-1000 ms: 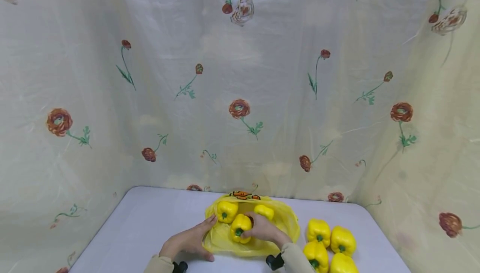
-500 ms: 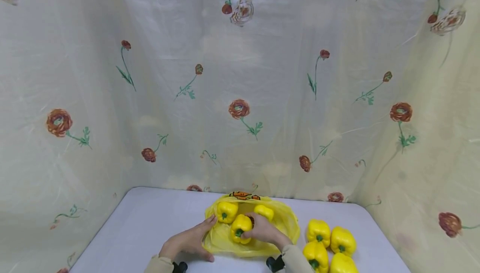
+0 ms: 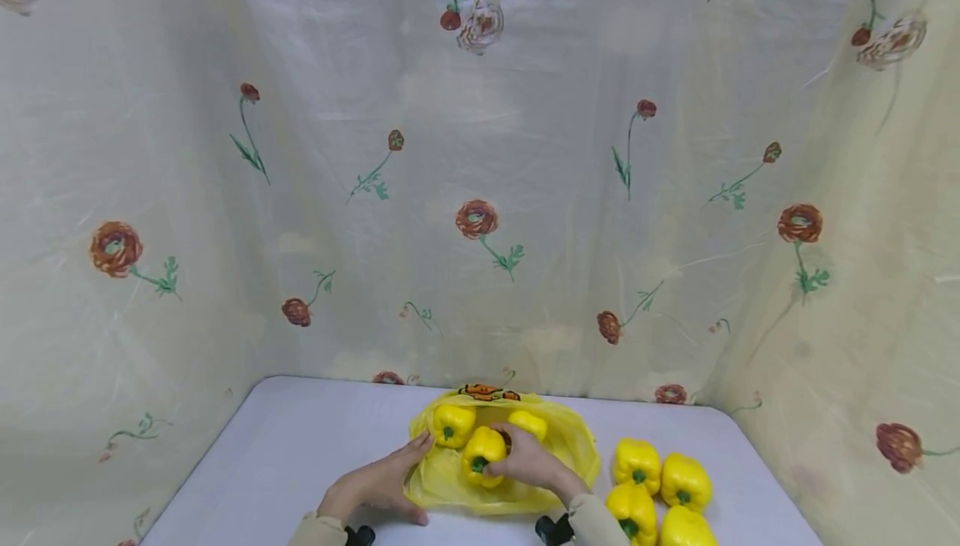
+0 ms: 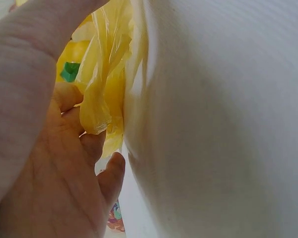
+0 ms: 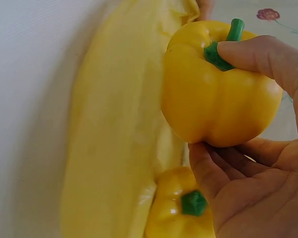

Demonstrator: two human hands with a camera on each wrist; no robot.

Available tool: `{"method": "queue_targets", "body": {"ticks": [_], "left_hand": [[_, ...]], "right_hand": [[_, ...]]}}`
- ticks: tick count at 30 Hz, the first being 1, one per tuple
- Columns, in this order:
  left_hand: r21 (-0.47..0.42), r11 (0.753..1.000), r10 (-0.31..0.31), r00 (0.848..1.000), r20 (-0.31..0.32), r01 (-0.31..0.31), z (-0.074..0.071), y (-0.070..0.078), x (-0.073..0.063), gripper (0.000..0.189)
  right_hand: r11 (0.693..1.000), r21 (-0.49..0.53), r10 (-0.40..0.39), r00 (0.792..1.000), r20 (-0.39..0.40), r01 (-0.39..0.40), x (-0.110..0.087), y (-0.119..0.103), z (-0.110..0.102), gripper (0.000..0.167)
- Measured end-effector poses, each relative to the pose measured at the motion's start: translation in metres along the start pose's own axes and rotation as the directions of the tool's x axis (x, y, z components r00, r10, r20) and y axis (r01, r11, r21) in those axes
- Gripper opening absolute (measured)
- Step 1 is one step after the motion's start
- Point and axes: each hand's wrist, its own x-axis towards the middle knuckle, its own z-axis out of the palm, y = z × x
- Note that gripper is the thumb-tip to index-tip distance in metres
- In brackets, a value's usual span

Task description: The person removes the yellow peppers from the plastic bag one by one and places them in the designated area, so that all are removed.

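Flower-print curtain (image 3: 480, 196) hangs behind a smooth pale table (image 3: 300, 446). Thin, crinkly yellow plastic bag (image 3: 570, 446) lies open at table centre with two peppers inside. Four glossy, lobed yellow peppers (image 3: 652, 488) sit right of it. Left hand (image 3: 378, 483) pinches the bag rim. Right hand (image 3: 528, 458) grips a green-stemmed pepper (image 3: 482, 450) over the bag mouth.

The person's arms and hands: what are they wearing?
Both hands, left hand and right hand, are bare: no gloves or rings visible. Each arm has a beige sleeve ending at the wrist, with a small black device strapped by each cuff.
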Motion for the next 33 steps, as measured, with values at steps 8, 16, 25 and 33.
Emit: {"method": "queue_targets", "body": {"ticks": [8,16,25,33], "left_hand": [[0.003,1.0,0.008,1.0,0.003,-0.008,0.001,-0.002,0.001,0.113],[0.007,1.0,0.013,1.0,-0.007,-0.013,0.002,-0.002,0.0,0.113],[0.003,1.0,0.002,1.0,-0.003,-0.002,0.002,-0.002,0.0,0.113],[0.0,1.0,0.006,1.0,-0.006,-0.006,0.002,-0.003,0.001,0.114]], "right_hand": [[1.0,0.01,-0.006,1.0,-0.02,0.006,-0.01,-0.011,-0.007,0.078],[1.0,-0.004,-0.019,0.999,-0.03,0.019,-0.018,-0.013,-0.014,0.078],[0.999,-0.013,-0.032,0.998,-0.059,0.031,-0.028,-0.009,-0.025,0.081],[0.999,-0.017,-0.038,0.996,-0.085,0.036,-0.041,-0.009,-0.038,0.081]]}}
